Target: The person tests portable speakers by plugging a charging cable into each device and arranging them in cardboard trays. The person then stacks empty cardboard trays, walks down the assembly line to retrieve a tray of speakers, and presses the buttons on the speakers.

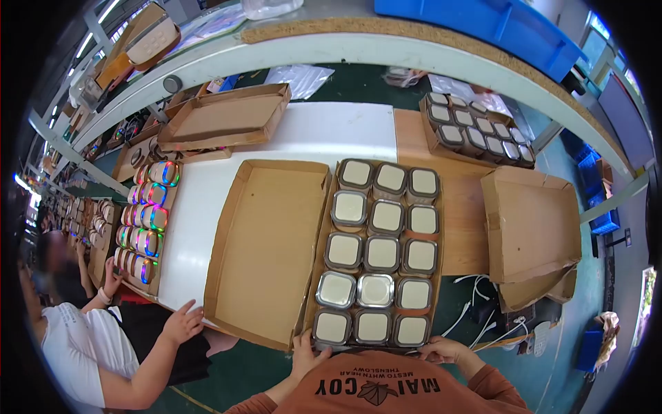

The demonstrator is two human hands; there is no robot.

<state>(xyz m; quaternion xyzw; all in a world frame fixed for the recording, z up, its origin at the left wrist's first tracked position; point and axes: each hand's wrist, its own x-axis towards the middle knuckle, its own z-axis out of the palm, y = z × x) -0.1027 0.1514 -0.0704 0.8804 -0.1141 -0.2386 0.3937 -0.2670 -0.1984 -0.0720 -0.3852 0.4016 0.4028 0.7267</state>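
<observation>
Right in front of my body lies a cardboard tray (321, 276) filled with rows of square units (383, 254), cream-topped with grey or shiny rims. My left hand (307, 355) grips the near left corner of this tray, thumb pointing inward, fingers partly hidden at the edge. At the near right corner, my right hand (445, 350) is closed on the tray's rim, its fingertips partly out of sight. An empty cardboard tray (265, 255) sits directly left of the filled one, its corner close to my left hand.
A co-worker's hand (185, 323) is near the empty tray. Units with coloured lights (146, 217) stand farther left. Another filled tray (476, 131) is at the back right, stacked empty trays (534, 228) at right. White cables (476, 310) lie below them. A shelf beam (386, 58) crosses overhead.
</observation>
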